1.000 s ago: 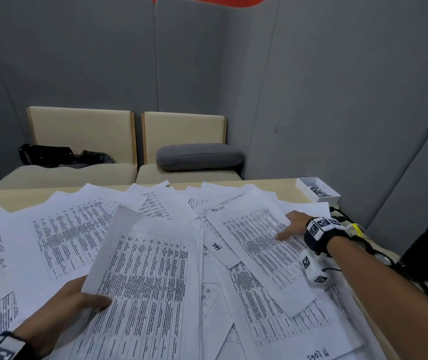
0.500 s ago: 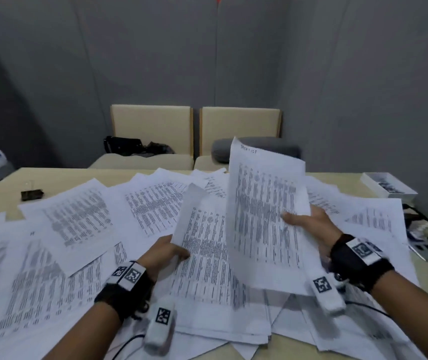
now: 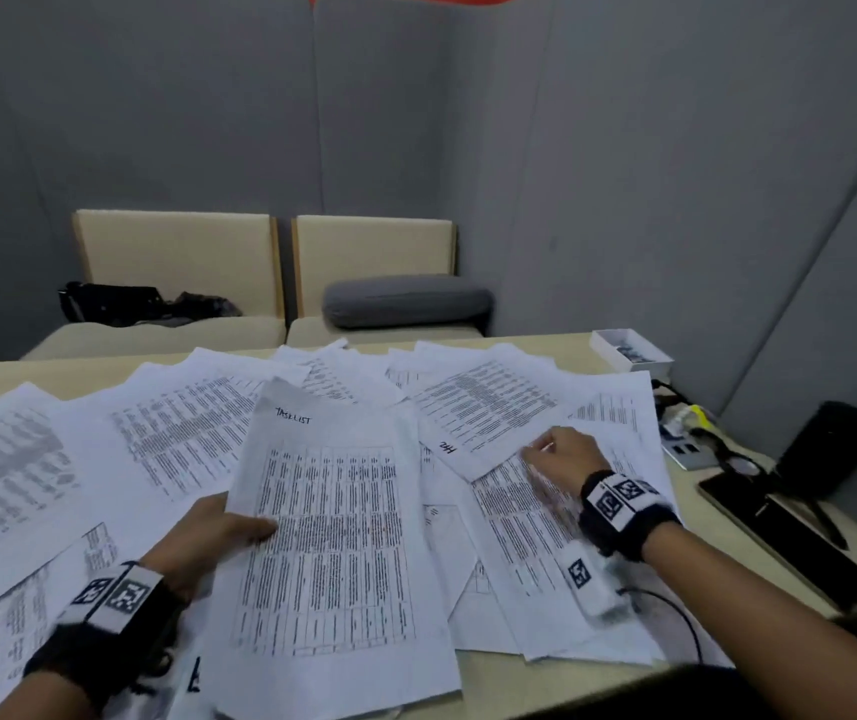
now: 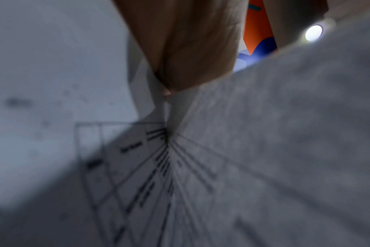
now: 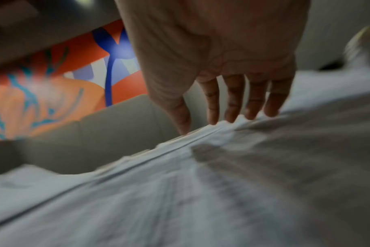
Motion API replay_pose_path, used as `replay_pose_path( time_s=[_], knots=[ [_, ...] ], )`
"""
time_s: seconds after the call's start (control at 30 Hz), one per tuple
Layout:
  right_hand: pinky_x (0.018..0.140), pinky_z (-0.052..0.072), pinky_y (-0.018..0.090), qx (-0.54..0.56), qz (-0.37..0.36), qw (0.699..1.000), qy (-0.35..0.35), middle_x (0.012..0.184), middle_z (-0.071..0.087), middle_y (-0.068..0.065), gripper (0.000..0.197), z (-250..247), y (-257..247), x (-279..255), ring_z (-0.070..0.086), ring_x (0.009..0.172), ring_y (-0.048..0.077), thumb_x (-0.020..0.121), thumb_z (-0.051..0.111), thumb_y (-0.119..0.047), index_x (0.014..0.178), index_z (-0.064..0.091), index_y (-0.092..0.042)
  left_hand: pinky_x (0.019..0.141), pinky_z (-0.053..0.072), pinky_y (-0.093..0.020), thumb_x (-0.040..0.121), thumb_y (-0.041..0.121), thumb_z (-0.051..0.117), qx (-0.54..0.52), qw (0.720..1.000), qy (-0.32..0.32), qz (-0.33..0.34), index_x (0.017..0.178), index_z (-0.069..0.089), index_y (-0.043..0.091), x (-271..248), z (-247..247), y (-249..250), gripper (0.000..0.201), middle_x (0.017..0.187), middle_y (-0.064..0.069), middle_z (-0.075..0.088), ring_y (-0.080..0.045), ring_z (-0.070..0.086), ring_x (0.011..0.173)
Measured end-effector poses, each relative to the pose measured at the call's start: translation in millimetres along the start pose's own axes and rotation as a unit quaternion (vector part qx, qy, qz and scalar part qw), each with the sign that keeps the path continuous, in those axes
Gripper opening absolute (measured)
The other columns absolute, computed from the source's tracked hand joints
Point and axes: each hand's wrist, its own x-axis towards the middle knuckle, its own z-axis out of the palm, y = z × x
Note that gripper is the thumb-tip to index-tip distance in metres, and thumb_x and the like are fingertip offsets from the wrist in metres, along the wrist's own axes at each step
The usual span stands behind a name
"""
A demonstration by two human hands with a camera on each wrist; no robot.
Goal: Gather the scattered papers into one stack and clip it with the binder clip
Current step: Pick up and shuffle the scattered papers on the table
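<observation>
Printed papers point(image 3: 182, 439) lie fanned across the tan table point(image 3: 571, 343), overlapping one another. The left hand point(image 3: 202, 543) pinches the left edge of a small stack topped by the "TASKLIST" sheet point(image 3: 332, 537), thumb on top. The right hand point(image 3: 561, 454) reaches out with straight fingers point(image 5: 232, 100) touching the edge of a sheet marked "2H" point(image 3: 488, 407); no binder clip can be made out

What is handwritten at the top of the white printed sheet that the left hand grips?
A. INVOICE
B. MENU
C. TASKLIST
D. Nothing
C: the white printed sheet, gripped at its edge by the left hand, bears "TASKLIST" in dark handwriting above its printed table.
</observation>
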Motion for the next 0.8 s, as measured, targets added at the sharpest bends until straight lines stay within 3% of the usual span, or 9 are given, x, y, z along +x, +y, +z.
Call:
replay_pose_path(
  time_s=[0.1, 0.23, 0.33, 0.47, 0.57, 0.6, 0.67, 0.73, 0.8],
  knots=[
    [0.110, 0.037, 0.049, -0.144, 0.101, 0.984, 0.007, 0.145, 0.036, 0.018, 0.086, -31, 45, 25, 0.037, 0.134, 0.041, 0.069, 0.072, -0.067, 0.134, 0.050, -0.016, 0.060, 0.058, -0.040, 0.089, -0.005, 0.059, -0.005, 1.000, -0.001, 0.001, 0.110, 0.061, -0.009, 5, 0, -3, 0.022, 0.098, -0.031, 0.070, -0.046, 0.069, 0.084],
    [0.118, 0.021, 0.055, -0.175, 0.108, 0.976, -0.077, 0.162, 0.009, 0.022, 0.127, -33, 64, 29, 0.013, 0.148, 0.046, 0.056, 0.067, -0.085, 0.155, 0.021, -0.020, 0.062, 0.056, -0.039, 0.087, -0.007, 0.060, -0.012, 1.000, 0.010, 0.011, 0.104, 0.064, -0.007, 9, -2, -6, 0.018, 0.088, -0.026, 0.073, -0.042, 0.070, 0.075],
    [0.120, 0.018, 0.056, -0.166, 0.100, 0.978, -0.079, 0.163, -0.002, 0.022, 0.135, -28, 59, 26, 0.007, 0.150, 0.045, 0.055, 0.072, -0.081, 0.157, 0.009, -0.021, 0.063, 0.056, -0.041, 0.086, -0.005, 0.061, -0.001, 1.000, 0.013, 0.016, 0.100, 0.065, -0.006, 11, -1, -7, 0.015, 0.078, -0.023, 0.074, -0.039, 0.071, 0.066],
    [0.115, 0.032, 0.052, -0.116, 0.105, 0.988, 0.004, 0.159, 0.006, 0.023, 0.131, -31, 48, 27, 0.025, 0.144, 0.047, 0.055, 0.090, -0.056, 0.154, 0.015, -0.016, 0.060, 0.054, -0.037, 0.086, -0.004, 0.062, 0.003, 1.000, 0.021, 0.023, 0.096, 0.065, -0.007, 13, -2, -8, 0.010, 0.066, -0.015, 0.073, -0.036, 0.068, 0.061],
    [0.114, 0.035, 0.048, -0.053, 0.143, 0.988, 0.013, 0.158, 0.011, 0.028, 0.140, -33, 50, 25, 0.026, 0.145, 0.043, 0.057, 0.094, -0.042, 0.156, 0.000, -0.008, 0.060, 0.052, -0.036, 0.086, -0.005, 0.062, 0.004, 0.999, 0.022, 0.023, 0.094, 0.064, -0.008, 13, -2, -9, 0.009, 0.060, -0.013, 0.070, -0.035, 0.065, 0.061],
    [0.113, 0.036, 0.044, -0.036, 0.149, 0.988, 0.007, 0.158, 0.020, 0.027, 0.137, -35, 51, 23, 0.029, 0.145, 0.040, 0.060, 0.093, -0.039, 0.155, 0.001, -0.004, 0.060, 0.052, -0.036, 0.086, -0.005, 0.062, 0.003, 0.999, 0.022, 0.023, 0.094, 0.064, -0.009, 13, -2, -8, 0.009, 0.062, -0.014, 0.070, -0.036, 0.065, 0.062],
    [0.103, 0.043, 0.038, 0.007, 0.153, 0.988, 0.004, 0.148, 0.041, 0.023, 0.115, -36, 52, 20, 0.042, 0.137, 0.036, 0.064, 0.093, -0.030, 0.149, 0.022, 0.003, 0.062, 0.052, -0.038, 0.086, -0.006, 0.061, 0.002, 1.000, 0.022, 0.023, 0.094, 0.064, -0.008, 12, -2, -7, 0.009, 0.065, -0.016, 0.071, -0.037, 0.066, 0.066],
    [0.093, 0.049, 0.035, 0.039, 0.138, 0.990, 0.003, 0.131, 0.058, 0.018, 0.084, -40, 48, 14, 0.056, 0.120, 0.034, 0.061, 0.093, -0.022, 0.129, 0.048, 0.001, 0.062, 0.053, -0.038, 0.086, -0.006, 0.060, 0.002, 1.000, 0.018, 0.024, 0.094, 0.064, -0.008, 10, -2, -7, 0.009, 0.065, -0.016, 0.072, -0.038, 0.066, 0.067],
    [0.092, 0.052, 0.037, 0.085, 0.090, 0.992, 0.005, 0.115, 0.067, 0.013, 0.048, -51, 39, 8, 0.063, 0.105, 0.031, 0.063, 0.088, -0.015, 0.102, 0.061, -0.006, 0.062, 0.053, -0.038, 0.087, -0.006, 0.060, 0.004, 1.000, 0.013, 0.025, 0.094, 0.064, -0.007, 9, -1, -7, 0.009, 0.065, -0.015, 0.072, -0.037, 0.067, 0.067]
  ],
)
